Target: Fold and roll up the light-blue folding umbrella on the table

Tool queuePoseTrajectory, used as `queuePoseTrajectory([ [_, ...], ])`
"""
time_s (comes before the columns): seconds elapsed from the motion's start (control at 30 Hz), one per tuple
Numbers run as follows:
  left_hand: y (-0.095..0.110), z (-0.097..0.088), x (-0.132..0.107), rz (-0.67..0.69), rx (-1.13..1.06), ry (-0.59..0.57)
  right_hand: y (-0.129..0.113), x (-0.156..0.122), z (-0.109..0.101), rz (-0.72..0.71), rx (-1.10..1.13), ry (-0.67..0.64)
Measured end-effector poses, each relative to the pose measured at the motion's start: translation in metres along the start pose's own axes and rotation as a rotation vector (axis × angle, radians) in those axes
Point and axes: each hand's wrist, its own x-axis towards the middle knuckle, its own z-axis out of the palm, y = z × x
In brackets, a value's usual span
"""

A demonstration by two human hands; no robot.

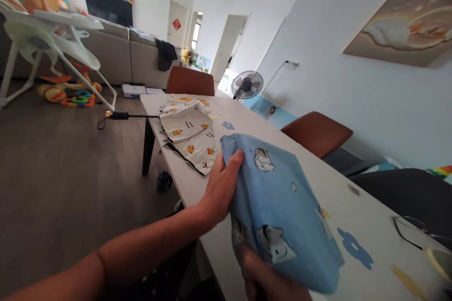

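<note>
In front of me is a blue umbrella (282, 188) with cartoon animals on it, its cloth folded into a broad, flat bundle over the near part of the table. My left hand (222, 183) grips its left edge near the top, thumb lying on the cloth. At its lower end my right hand (268, 277) is closed and blurred; the underside of the bundle and most of those fingers are hidden. A cream umbrella (190, 131) with small bear prints lies loosely closed on the table, its black handle (119, 115) sticking out past the left edge.
The white table (247, 120) bears blue flower shapes (355, 248), eyeglasses (409, 230) and a blurred cup (438, 263) at right. Brown chairs (190, 81) and a fan (247, 84) stand around it. On the floor at left are a bottle (163, 181) and a ride-on toy (67, 89).
</note>
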Motion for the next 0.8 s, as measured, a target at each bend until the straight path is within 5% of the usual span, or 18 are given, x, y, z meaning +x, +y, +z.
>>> queuePoseTrajectory([
  [0.17, -0.007, -0.001, 0.008, -0.34, -0.302, -0.126, -0.004, 0.005, -0.007, 0.145, 0.379, -0.283],
  [0.37, -0.013, -0.002, 0.011, -0.468, -0.47, -0.294, 0.005, 0.016, -0.014, 0.082, 0.632, -0.491],
  [0.5, -0.016, -0.001, 0.012, -0.481, -0.486, -0.214, 0.009, 0.02, -0.012, 0.113, 0.622, -0.476],
  [0.8, -0.009, 0.001, 0.007, -0.306, -0.445, -0.109, -0.007, 0.017, -0.02, 0.202, 0.428, -0.181],
])
